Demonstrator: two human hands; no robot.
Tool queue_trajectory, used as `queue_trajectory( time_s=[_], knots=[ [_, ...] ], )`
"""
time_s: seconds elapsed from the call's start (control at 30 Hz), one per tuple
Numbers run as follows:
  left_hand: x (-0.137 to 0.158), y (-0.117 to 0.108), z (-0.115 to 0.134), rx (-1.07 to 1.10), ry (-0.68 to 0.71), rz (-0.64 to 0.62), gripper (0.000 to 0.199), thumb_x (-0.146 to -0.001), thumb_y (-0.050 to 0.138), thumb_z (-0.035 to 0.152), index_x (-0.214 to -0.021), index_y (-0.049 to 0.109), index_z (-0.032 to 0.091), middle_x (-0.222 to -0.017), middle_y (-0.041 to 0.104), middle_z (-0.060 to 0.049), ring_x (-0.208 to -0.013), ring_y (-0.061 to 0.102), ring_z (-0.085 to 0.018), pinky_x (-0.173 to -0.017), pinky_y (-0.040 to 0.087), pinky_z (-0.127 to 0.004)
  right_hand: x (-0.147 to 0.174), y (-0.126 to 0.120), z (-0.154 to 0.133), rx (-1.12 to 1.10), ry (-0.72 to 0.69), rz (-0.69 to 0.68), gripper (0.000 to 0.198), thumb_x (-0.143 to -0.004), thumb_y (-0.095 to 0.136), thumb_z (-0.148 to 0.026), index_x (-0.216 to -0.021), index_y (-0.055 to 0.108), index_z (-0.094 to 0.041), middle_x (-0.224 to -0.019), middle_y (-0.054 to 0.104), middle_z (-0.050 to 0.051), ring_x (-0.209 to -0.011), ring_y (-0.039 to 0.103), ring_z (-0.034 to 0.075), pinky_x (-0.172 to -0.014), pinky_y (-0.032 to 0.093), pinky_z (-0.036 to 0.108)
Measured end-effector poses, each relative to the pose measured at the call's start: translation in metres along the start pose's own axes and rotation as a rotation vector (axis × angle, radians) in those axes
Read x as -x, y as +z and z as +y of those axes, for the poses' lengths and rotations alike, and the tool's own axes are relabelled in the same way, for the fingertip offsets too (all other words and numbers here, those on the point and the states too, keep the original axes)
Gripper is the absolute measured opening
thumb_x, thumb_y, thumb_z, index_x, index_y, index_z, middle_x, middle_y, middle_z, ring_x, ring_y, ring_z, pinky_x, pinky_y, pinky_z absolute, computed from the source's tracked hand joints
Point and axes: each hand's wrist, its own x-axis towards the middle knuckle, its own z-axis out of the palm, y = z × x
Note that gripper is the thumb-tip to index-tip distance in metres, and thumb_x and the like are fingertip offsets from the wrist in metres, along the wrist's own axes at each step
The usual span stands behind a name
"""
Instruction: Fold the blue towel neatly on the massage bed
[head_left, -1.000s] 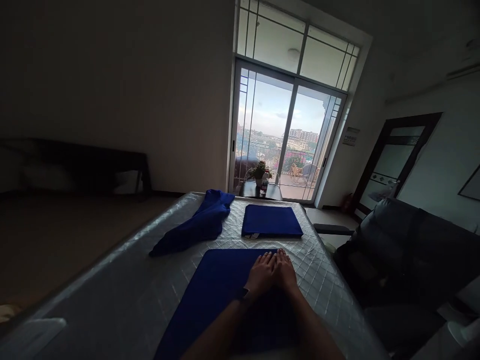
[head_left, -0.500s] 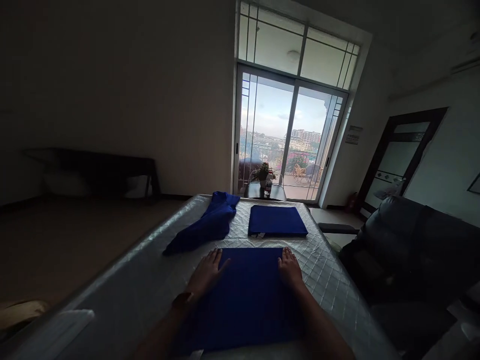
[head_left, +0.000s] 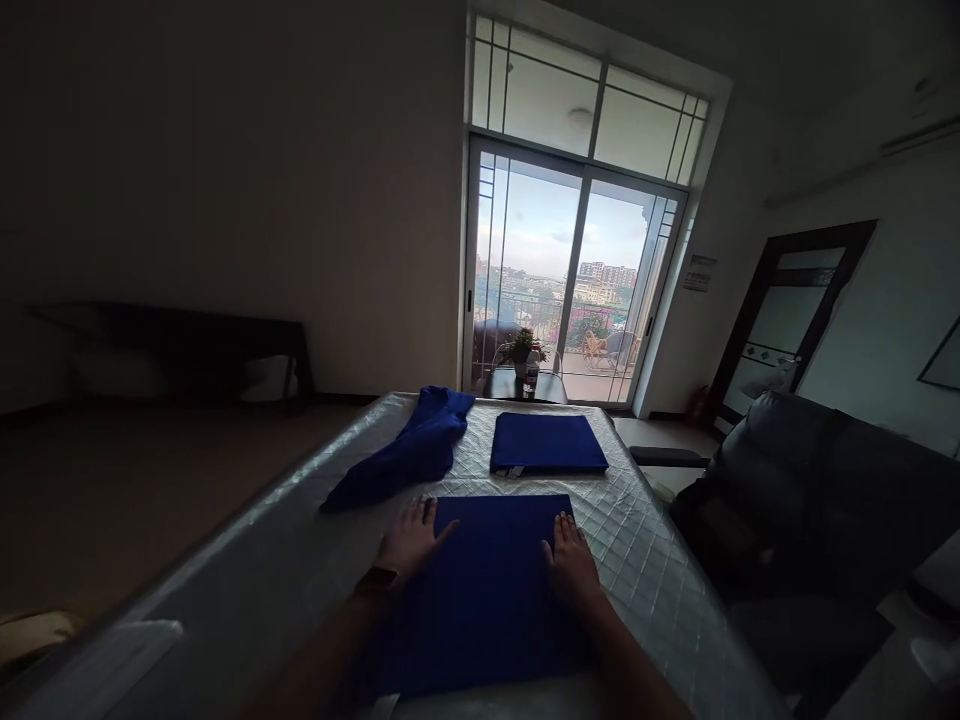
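Observation:
A blue cloth (head_left: 491, 600), folded into a flat rectangle, lies in front of me on a silver quilted surface (head_left: 645, 580). Along its left edge rests my left hand (head_left: 411, 540), fingers stretched forward and thumb over the cloth. My right hand (head_left: 571, 562) lies on its right edge, fingers extended and palm down. Neither hand grips anything. Farther back sits a second folded blue cloth (head_left: 549, 442) with a small white tag at its near edge. To its left a crumpled blue cloth (head_left: 409, 448) lies loosely. A white tag also shows at the near cloth's bottom edge.
A dark armchair (head_left: 810, 500) stands to the right of the quilted surface. Beyond the far edge is a small table (head_left: 517, 386) with a potted plant (head_left: 523, 348) and a bottle, before glass sliding doors (head_left: 525, 230). A dark bench-like piece (head_left: 202, 345) is at the left wall.
My right hand has slid back slightly toward me along the cloth's right edge. My left hand stays at the left edge. The view has shifted a little.

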Motion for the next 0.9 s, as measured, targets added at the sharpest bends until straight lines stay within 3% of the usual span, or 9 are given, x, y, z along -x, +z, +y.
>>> queue_trajectory(
  time_s=[0.1, 0.33, 0.43, 0.6, 0.8, 0.9],
  knots=[
    [0.001, -0.004, 0.024, 0.024, 0.093, 0.044, 0.064, -0.093, 0.022, 0.039, -0.132, 0.041, -0.009, -0.141, 0.041, -0.028, -0.135, 0.036, -0.033, -0.113, 0.023, -0.047, 0.001, 0.000, -0.001, -0.012, -0.008, 0.015, 0.066, -0.090, 0.021, -0.045, -0.146, 0.020, -0.009, -0.155, 0.018, 0.010, -0.144, 0.014, 0.021, -0.119, 0.014, 0.038],
    [0.018, 0.011, 0.117, 0.183, 0.450, 0.027, 0.063, -0.094, 0.010, 0.046, -0.136, 0.046, 0.018, -0.144, 0.045, -0.006, -0.136, 0.037, -0.019, -0.113, 0.032, -0.030, 0.001, 0.001, 0.004, 0.022, -0.069, 0.005, 0.061, -0.089, 0.025, -0.030, -0.145, 0.023, -0.009, -0.154, 0.020, 0.012, -0.144, 0.014, 0.022, -0.119, 0.014, 0.040],
    [0.022, 0.018, 0.129, 0.221, 0.469, 0.006, 0.064, -0.094, 0.008, 0.046, -0.136, 0.047, 0.019, -0.141, 0.048, -0.006, -0.134, 0.040, -0.019, -0.112, 0.035, -0.032, 0.001, 0.001, 0.006, 0.031, -0.082, 0.010, 0.061, -0.087, 0.028, -0.026, -0.145, 0.023, -0.008, -0.154, 0.021, 0.013, -0.144, 0.015, 0.022, -0.118, 0.015, 0.039],
    [0.022, 0.021, 0.088, 0.223, 0.428, -0.022, 0.066, -0.093, 0.013, 0.049, -0.136, 0.045, 0.012, -0.143, 0.045, -0.009, -0.135, 0.038, -0.022, -0.112, 0.034, -0.034, 0.000, 0.002, 0.004, -0.010, -0.049, 0.033, 0.061, -0.091, 0.019, -0.036, -0.145, 0.023, -0.007, -0.154, 0.021, 0.013, -0.144, 0.016, 0.021, -0.118, 0.016, 0.040],
    [0.026, 0.009, 0.016, 0.046, 0.073, -0.097, 0.058, -0.095, 0.015, 0.040, -0.140, 0.037, 0.010, -0.148, 0.036, -0.007, -0.138, 0.031, -0.017, -0.114, 0.024, -0.031, 0.000, 0.002, 0.002, -0.010, -0.023, 0.022, 0.063, -0.091, 0.019, -0.039, -0.145, 0.023, -0.008, -0.154, 0.021, 0.012, -0.144, 0.015, 0.021, -0.118, 0.015, 0.039],
    [0.034, 0.001, -0.002, 0.027, 0.021, -0.068, 0.061, -0.095, 0.013, 0.040, -0.139, 0.036, 0.005, -0.149, 0.035, -0.010, -0.139, 0.030, -0.017, -0.114, 0.023, -0.030, 0.000, -0.001, -0.001, 0.005, -0.018, 0.019, 0.062, -0.091, 0.020, -0.038, -0.145, 0.022, -0.008, -0.154, 0.020, 0.012, -0.144, 0.015, 0.020, -0.118, 0.014, 0.037]
  ],
)
